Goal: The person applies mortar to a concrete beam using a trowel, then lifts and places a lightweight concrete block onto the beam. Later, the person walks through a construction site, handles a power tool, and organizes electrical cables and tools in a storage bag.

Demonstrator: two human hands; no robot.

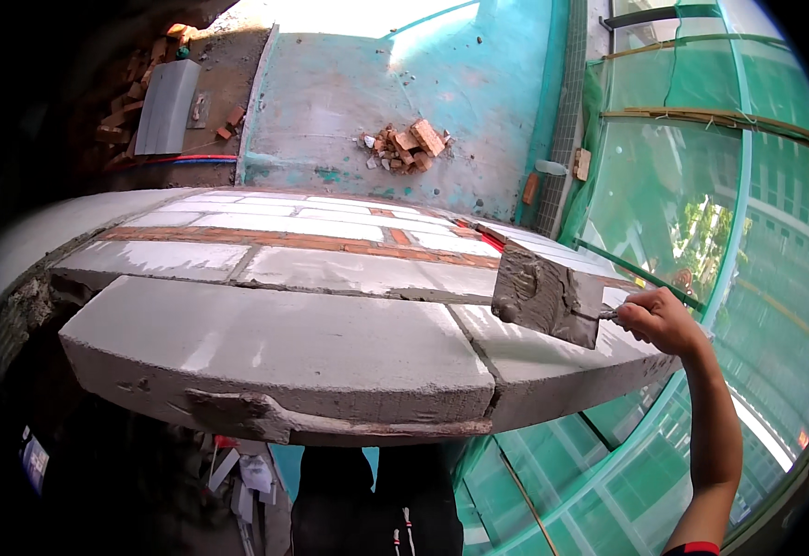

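On the right, my right hand [656, 320] is closed round the handle of a trowel [593, 304]. Wet grey mortar [539, 285] lies spread over the trowel's broad, squarish blade, thicker toward its left end. The blade hangs over the right-hand pale block [552, 357], close to its top; whether they touch, I cannot tell. A long pale block [275, 338] lies to its left, with a narrow dark joint [474, 347] between the two. A brownish lump [238, 412] clings to the long block's near face. My left hand is out of the picture.
Beyond the blocks, white block courses carry an orange brick band [302, 246]. Broken bricks [407, 148] are heaped on the floor below. Green netting with poles [673, 195] runs along the right. A grey slab [168, 107] and more bricks [126, 111] lie at far left.
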